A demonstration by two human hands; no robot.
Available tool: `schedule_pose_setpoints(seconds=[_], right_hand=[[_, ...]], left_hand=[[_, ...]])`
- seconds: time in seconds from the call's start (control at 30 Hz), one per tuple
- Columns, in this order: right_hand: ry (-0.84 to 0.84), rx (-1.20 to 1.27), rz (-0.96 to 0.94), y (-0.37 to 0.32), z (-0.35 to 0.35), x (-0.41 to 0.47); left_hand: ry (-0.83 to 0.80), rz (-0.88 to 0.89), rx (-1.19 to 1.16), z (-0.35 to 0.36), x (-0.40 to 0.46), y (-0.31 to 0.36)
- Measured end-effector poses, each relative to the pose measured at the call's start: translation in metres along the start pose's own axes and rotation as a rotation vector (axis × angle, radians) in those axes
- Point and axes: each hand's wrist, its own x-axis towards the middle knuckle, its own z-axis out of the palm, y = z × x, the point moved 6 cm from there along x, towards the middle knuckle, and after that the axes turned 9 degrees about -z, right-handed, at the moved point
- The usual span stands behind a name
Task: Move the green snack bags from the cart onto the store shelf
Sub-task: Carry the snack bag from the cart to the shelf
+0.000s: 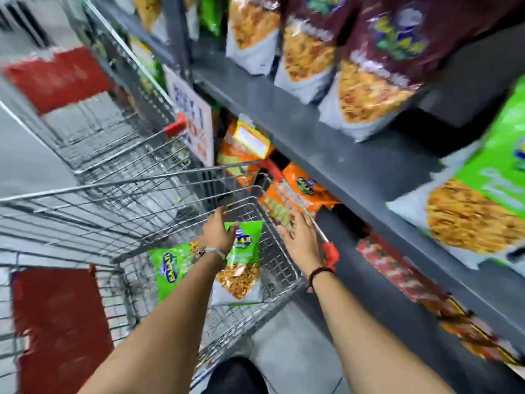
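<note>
While both hands reach into the cart (85, 191), left hand (217, 231) touches a green bag (241, 268); right hand (299, 234) spread, empty.

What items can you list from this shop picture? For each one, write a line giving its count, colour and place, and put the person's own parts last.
green snack bags: two, green, lying in the cart basket
cart: one, silver wire with red corner caps, left of the shelves
second cart: one, silver wire, beyond the first
maroon snack bags: three or so, maroon and white, upper shelf
green bag: one, green, same shelf at right edge
orange bags: several, orange, shelf below
red packets: several, blurred, lowest shelf
price tag: one, yellow, shelf edge
shelf: grey, right side
left hand: open, over a green bag
right hand: open, by the cart rim
</note>
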Motion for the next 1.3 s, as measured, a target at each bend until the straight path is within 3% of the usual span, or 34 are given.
schedule_pose_setpoints(seconds=[0.17, 0.27, 0.33, 0.53, 0.7, 0.8, 1.07, 1.3], right_hand=[[-0.418, -0.02, 0.215, 0.037, 0.12, 0.032], [-0.495, 0.037, 0.327, 0.067, 0.168, 0.043], [-0.532, 0.051, 0.388, 0.087, 0.189, 0.044], [-0.681, 0.034, 0.528, 0.129, 0.233, 0.029], [-0.532, -0.009, 0.519, 0.118, 0.221, 0.035], [-0.441, 0.085, 0.467, 0.09, 0.195, 0.042], [-0.092, 0.156, 0.133, -0.01, 0.042, 0.03], [0.147, 0.165, -0.023, -0.043, -0.121, -0.05]], left_hand=[[-0.105, -0.251, 0.081, 0.019, 0.04, -0.093], [-0.224, -0.391, 0.037, 0.048, 0.056, -0.138], [-0.299, -0.385, 0.046, 0.062, 0.06, -0.15], [-0.183, -0.423, -0.155, 0.09, 0.068, -0.164], [-0.117, -0.494, -0.183, 0.081, 0.065, -0.163], [-0.079, -0.422, -0.242, 0.055, 0.057, -0.137], [0.034, -0.002, -0.16, -0.023, 0.001, -0.008], [-0.015, 0.409, -0.141, -0.039, -0.104, 0.117]])
